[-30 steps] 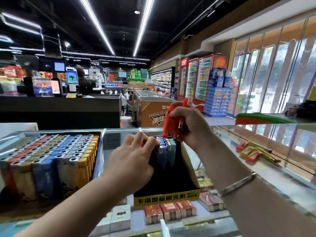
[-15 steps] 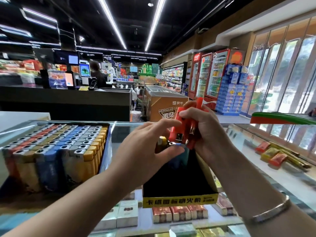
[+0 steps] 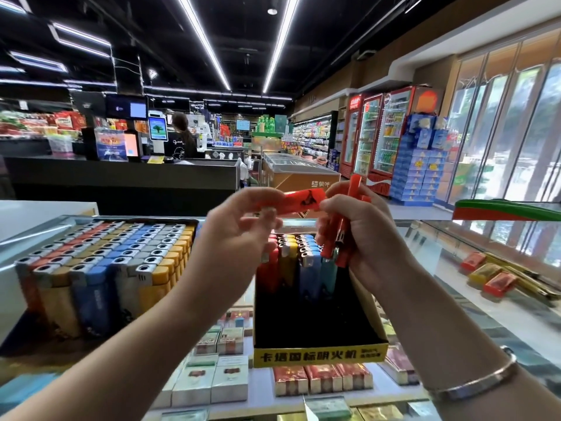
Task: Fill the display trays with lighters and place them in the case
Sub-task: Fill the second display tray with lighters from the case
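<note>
My left hand (image 3: 239, 229) pinches one red lighter (image 3: 300, 201) and holds it level above the black display tray (image 3: 318, 344). My right hand (image 3: 361, 238) grips a bundle of red lighters (image 3: 343, 226) upright over the tray's far right corner. The tray has a yellow front label and stands on the glass case (image 3: 455, 268). Several lighters, red, yellow, blue and teal (image 3: 299, 262), stand in its back rows; its front part is dark. A full tray of lighters (image 3: 103, 262) stands to the left on the glass.
Cigarette packs (image 3: 321, 378) lie on shelves under the glass. More packs (image 3: 494, 278) show through the glass at right. A red and green strip (image 3: 504, 209) edges the counter at far right. A black checkout counter (image 3: 121, 180) and a person stand beyond.
My left hand has risen from the tray's lighters, taken one red lighter out of the bundle in my right hand and drawn it leftward. The view has tilted up slightly.
</note>
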